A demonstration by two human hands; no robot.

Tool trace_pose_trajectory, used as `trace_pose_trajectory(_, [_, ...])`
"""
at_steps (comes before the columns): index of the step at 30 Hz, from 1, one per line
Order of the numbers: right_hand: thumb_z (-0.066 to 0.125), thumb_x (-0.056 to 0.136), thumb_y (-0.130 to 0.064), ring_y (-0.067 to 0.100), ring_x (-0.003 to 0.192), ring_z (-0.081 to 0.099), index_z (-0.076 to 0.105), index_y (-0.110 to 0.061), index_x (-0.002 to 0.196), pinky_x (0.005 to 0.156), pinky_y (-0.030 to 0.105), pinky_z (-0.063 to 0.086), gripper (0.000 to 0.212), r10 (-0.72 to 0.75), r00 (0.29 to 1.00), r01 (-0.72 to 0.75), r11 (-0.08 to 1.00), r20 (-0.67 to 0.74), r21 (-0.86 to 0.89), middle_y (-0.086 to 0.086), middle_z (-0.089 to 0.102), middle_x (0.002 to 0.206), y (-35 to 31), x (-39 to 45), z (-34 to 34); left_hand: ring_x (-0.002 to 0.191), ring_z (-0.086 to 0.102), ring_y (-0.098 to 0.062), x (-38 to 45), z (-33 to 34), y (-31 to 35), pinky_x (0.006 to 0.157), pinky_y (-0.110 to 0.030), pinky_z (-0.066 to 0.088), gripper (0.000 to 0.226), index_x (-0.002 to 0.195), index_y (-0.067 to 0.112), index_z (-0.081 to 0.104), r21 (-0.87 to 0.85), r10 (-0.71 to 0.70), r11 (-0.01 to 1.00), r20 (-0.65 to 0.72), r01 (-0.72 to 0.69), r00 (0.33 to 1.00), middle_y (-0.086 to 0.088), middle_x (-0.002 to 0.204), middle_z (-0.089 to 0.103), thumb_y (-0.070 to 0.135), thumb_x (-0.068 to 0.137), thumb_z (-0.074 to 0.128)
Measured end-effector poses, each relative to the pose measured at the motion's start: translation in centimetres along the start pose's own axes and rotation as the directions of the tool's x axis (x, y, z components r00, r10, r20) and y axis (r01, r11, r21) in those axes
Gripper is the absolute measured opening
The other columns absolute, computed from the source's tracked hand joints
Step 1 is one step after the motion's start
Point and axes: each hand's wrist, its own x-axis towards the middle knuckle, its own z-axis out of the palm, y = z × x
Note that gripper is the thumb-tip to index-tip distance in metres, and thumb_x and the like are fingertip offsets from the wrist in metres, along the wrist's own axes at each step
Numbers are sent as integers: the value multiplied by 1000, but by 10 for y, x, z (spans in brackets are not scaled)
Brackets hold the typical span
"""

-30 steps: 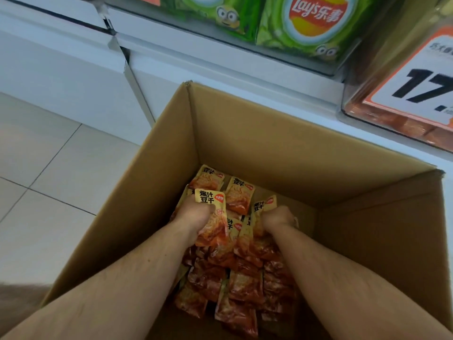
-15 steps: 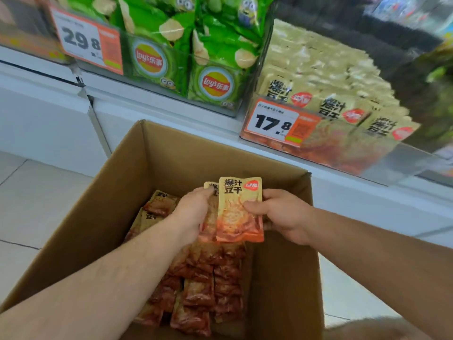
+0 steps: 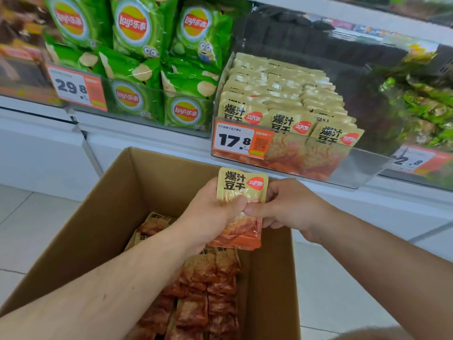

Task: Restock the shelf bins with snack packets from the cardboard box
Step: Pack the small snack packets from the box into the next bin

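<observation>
Snack packets (image 3: 241,192) held over cardboard box (image 3: 103,217), white tiled floor (image 3: 29,217).

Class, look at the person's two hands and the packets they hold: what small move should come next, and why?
Probably lift the held packets up and forward into the clear bin priced 17.8. Both hands, left hand and right hand, already grip them above the cardboard box, and that bin holds matching packets.

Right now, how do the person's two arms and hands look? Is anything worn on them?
Both forearms are bare up to the frame edge: no sleeves show. The left hand and the right hand have no gloves, and I see no rings, watch or bracelet on the visible parts. The left forearm has fine hair and a few small dark marks. The nails look short and unpainted.
</observation>
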Motion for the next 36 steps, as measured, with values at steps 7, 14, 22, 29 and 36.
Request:
trace_pose_trajectory(7, [92, 54, -43, 14, 72, 68, 62, -13, 76, 67, 29, 55, 48, -85, 995, 74, 981, -54, -180, -3, 73, 71, -2, -1, -39, 103, 69, -15, 15, 19, 19, 93, -42, 54, 30, 115, 28, 62, 69, 97, 993, 3, -97, 995, 6, 106, 74, 9, 92, 68])
trace_pose_trajectory(14, [93, 60, -31, 1, 102, 63, 52, -25, 128, 91, 27, 54, 80, -359, 933, 344, 895, 0, -283, -10, 65, 113, -3, -14, -72, 96, 65, 2, 21, 31, 35, 82, -20, 51, 41, 112, 38, 53, 323, 210, 910, 186, -261, 960, 15, 101, 71, 11, 88, 72])
trace_pose_trajectory(22, [92, 64, -24, -2, 87, 64, 64, -24, 113, 75, 19, 52, 57, -432, 895, 440, 820, 110, -365, -14, 69, 96, -8, -23, -84, 108, 61, -3, 20, 45, 51, 96, -42, 50, 47, 112, 51, 45, 448, 212, 826, 312, -341, 926, 17, 113, 65, 23, 88, 74])
trace_pose_trajectory(29, [80, 80, -15, 0, 73, 64, 67, -20, 97, 62, 18, 49, 23, -362, 923, 383, 889, 129, -251, -14, 68, 79, -6, -22, -84, 117, 48, 1, 22, 48, 63, 103, -31, 42, 56, 128, 40, 40, 555, 238, 719, 370, -419, 898, 19, 124, 48, 26, 87, 74])
trace_pose_trajectory(36, [70, 88, -18, 12, 73, 64, 72, -21, 94, 59, 27, 53, 7, -233, 970, 242, 919, 66, -312, -1, 73, 85, -24, -37, -107, 120, 46, 2, 36, 60, 90, 105, -29, 40, 80, 122, 61, 34, 517, 331, 678, 418, -522, 846, 24, 124, 49, 25, 74, 86])
